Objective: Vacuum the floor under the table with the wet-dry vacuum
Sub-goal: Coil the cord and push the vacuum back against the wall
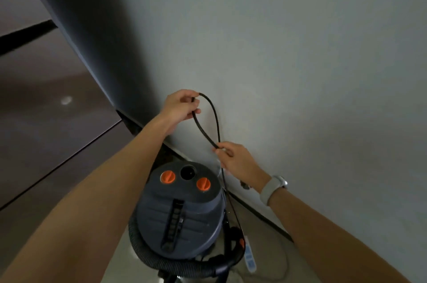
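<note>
Both arms outstretched above the vacuum (179, 208), left hand (181, 107) and right hand (235, 159) pinching the black cord (208, 109)

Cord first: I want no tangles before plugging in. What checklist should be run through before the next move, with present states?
1. Left hand grips the cord loop: ok.
2. Right hand pinches the cord lower down: ok.
3. Cord free of knots: cannot tell; it runs down behind the vacuum.
4. Plug in view: not ok.
5. Power strip on the floor beside the vacuum: ok.
6. Hose wrapped around the vacuum base: ok.
</note>
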Demonstrator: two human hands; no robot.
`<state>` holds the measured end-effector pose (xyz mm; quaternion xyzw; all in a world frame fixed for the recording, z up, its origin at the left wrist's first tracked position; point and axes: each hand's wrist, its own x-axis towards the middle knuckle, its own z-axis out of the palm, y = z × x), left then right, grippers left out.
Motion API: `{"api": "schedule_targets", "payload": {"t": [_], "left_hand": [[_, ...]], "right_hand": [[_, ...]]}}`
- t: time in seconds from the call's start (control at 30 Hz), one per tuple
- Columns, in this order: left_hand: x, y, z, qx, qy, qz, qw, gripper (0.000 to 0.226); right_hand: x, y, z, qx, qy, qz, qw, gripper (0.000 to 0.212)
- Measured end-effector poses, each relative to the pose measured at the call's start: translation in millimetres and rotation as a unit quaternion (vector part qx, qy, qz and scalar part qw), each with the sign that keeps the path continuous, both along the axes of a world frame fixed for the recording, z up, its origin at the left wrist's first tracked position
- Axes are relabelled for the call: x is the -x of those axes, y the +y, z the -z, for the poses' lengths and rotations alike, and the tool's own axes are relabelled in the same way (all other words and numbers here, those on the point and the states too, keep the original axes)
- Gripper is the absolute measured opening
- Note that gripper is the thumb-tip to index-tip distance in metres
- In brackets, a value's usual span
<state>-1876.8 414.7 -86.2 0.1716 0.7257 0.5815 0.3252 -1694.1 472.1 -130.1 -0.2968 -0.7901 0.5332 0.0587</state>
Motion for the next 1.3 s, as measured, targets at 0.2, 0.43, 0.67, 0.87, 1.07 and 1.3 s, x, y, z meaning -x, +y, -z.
{"api": "schedule_targets", "payload": {"t": [0.2,0.43,0.67,0.87,1.07,1.3], "left_hand": [[50,-92,90,0.040,-0.017,-0.139,0.989,0.026],[93,-204,187,0.118,-0.081,-0.267,0.953,0.024],[61,-273,286,0.270,-0.133,-0.242,0.922,0.027],[15,-304,339,0.316,-0.193,-0.271,0.889,0.025],[35,-252,308,0.176,-0.245,-0.257,0.918,0.016],[55,-204,300,0.114,-0.279,-0.306,0.903,0.028]], "right_hand": [[40,-70,82,0.021,-0.095,-0.092,0.991,0.022],[85,-152,149,-0.026,-0.133,-0.156,0.979,0.024],[65,-207,186,-0.121,-0.200,-0.235,0.943,0.031],[37,-220,199,-0.209,-0.231,-0.358,0.880,0.034],[27,-189,212,-0.187,-0.192,-0.204,0.942,0.033],[29,-153,204,-0.185,-0.207,-0.176,0.944,0.032]]}}
